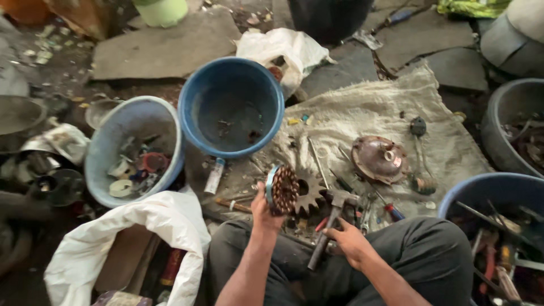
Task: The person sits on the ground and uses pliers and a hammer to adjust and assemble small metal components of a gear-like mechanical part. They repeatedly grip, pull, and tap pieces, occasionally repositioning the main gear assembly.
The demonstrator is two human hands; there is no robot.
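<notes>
My left hand (264,214) grips a round wound motor core (283,188), rusty brown with a metal rim, held upright over my knee. Behind it on the sacking lies a toothed sprocket (309,192). My right hand (350,241) rests on the handle of a hammer (331,218), whose steel head points toward the sprocket. A domed rusty metal cover (378,159) sits further right on the cloth.
A dark blue bucket (195,96) and a pale blue tub (107,141) of scrap stand ahead. More tubs (498,119) of parts are at right. White bags (170,218) lie at left. Screwdrivers (391,211) and small tools scatter across the woven sack (362,107).
</notes>
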